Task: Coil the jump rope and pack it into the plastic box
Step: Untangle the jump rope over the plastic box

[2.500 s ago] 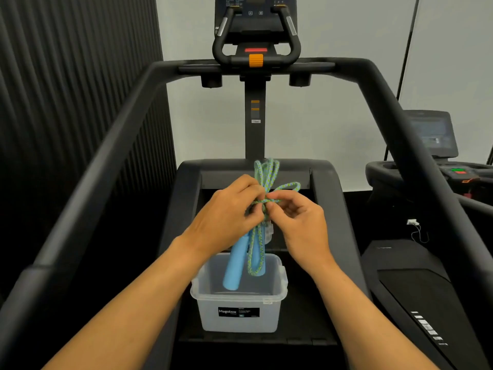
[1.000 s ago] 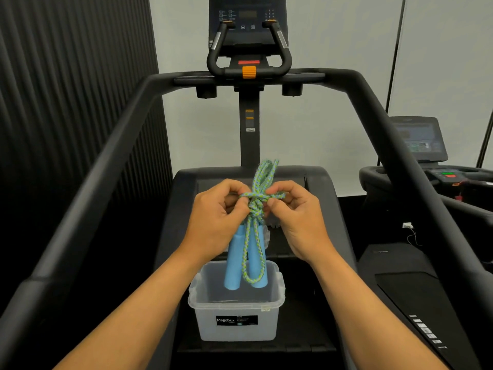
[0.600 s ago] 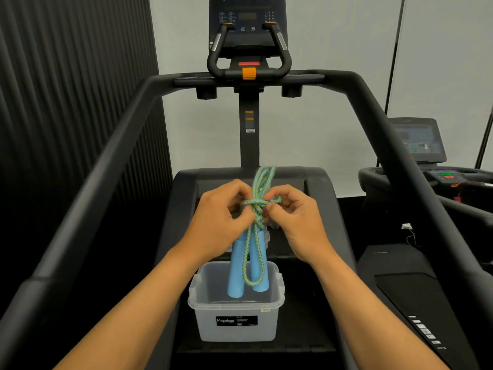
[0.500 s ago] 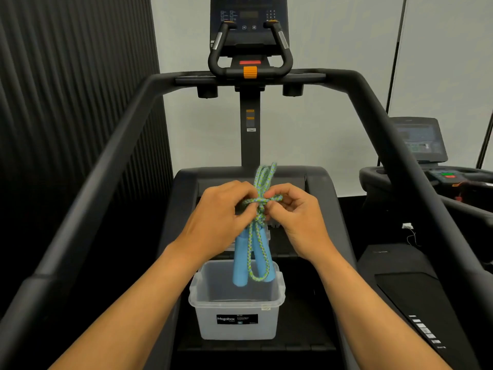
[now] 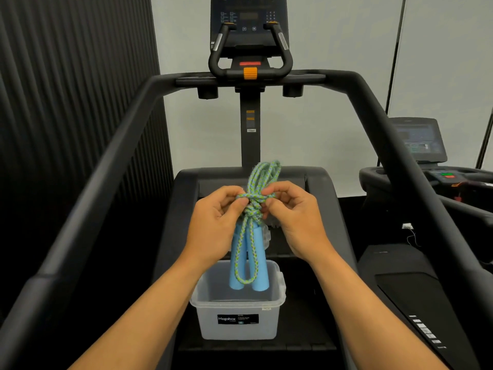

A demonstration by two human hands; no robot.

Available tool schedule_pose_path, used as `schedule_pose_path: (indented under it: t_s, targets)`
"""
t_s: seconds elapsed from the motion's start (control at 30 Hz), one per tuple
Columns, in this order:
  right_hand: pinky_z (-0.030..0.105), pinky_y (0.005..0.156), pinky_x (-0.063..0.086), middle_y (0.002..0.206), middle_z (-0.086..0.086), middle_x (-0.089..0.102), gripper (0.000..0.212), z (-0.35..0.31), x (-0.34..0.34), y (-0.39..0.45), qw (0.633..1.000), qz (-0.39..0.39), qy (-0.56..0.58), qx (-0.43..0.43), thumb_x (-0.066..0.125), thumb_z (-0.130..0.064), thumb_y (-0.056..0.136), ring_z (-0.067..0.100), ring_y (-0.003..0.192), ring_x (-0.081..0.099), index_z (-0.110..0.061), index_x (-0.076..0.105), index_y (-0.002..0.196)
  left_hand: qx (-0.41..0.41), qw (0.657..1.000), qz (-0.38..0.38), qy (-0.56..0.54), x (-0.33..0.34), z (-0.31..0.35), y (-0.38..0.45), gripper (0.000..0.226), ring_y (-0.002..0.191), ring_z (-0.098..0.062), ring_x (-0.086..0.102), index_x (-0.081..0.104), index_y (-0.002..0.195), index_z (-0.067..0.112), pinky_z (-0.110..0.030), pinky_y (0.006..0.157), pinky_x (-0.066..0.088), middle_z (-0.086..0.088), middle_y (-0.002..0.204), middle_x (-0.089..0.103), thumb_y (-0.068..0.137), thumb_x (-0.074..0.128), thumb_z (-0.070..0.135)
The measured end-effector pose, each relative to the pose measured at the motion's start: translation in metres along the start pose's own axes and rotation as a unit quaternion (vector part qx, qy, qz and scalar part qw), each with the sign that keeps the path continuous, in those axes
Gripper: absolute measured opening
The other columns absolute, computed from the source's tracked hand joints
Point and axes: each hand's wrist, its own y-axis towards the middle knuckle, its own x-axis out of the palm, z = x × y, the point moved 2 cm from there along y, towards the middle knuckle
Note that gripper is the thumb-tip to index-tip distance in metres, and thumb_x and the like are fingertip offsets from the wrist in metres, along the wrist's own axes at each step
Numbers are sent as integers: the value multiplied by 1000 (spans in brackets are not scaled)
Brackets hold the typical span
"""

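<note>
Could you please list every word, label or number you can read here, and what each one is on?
"Megabox": black label on the front of the plastic box.
Small print on the same label: too small to read.
Stickers on the treadmill post: blurred.
Console buttons and display: unreadable.
White markings on the neighbouring machine's deck: unreadable.
Screen at right: blurred.

Just 1 cam, worn on the person's head. It looks fwd and down, close over both hands (image 5: 250, 222), w/ the treadmill (image 5: 373, 108) stretching away in front.
</note>
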Motion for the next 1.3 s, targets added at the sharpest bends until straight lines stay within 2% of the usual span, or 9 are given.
schedule_pose_path:
  t_s: [0.27,0.37,0.6,0.73,0.83,0.9,1.0,1.17,1.3]
  targets:
    - [24,60,56,67,-4,70,53,1,2,0,1000,-3,16,10,53,18,90,9,57,62,-28,76,77,-40,996,8,-83,6,-7,-6,41,85,-30,71,74,83,37,-54,88,56,-2,84,77,99,56,3]
    - [25,60,56,67,-2,69,52,2,2,2,999,10,29,10,51,19,91,10,57,61,-25,75,77,-34,996,10,-85,7,-7,-7,47,80,-21,72,73,81,38,-45,84,57,0,83,77,101,53,0]
    - [24,60,52,68,1,67,35,2,7,5,997,25,73,17,50,1,82,12,60,59,-24,73,74,-22,993,-5,-118,12,-8,-7,51,83,-19,70,71,82,39,-44,85,54,1,86,76,100,51,-4]
    - [23,58,51,63,-2,65,50,2,9,8,997,37,61,21,44,12,90,9,57,57,-25,73,72,-41,983,-3,-181,17,-9,-7,35,76,-14,73,66,91,21,-28,74,60,-2,82,77,100,47,-7]
    - [24,56,52,61,0,66,44,1,10,8,997,56,52,33,46,13,92,11,56,59,-21,71,79,-54,976,3,-210,16,-12,-5,25,78,-17,74,66,92,17,-31,79,61,-2,82,77,97,54,-5]
    - [25,58,53,66,5,69,28,-1,8,7,996,70,34,41,54,10,93,15,58,61,-13,68,87,-34,990,-5,-133,9,-11,-3,23,87,-23,73,70,89,21,-40,88,59,-5,88,77,94,62,0]
    - [23,60,52,67,5,71,17,0,5,5,997,71,7,38,61,4,94,14,58,62,-10,66,87,13,999,-34,37,3,-3,0,13,87,-13,75,66,91,11,-30,82,58,-2,88,76,94,65,-2]
    - [20,64,53,66,-3,71,15,0,5,4,997,72,-29,17,58,2,98,9,60,62,-11,65,92,156,938,-55,305,5,15,8,4,68,-17,67,65,95,15,-40,69,54,2,76,72,95,65,19]
    - [27,69,54,74,0,72,17,3,10,9,997,67,-1,28,54,-2,102,14,67,62,-15,64,97,141,964,-9,225,5,16,11,9,65,-20,64,64,90,14,-39,66,50,-2,72,70,98,61,12]
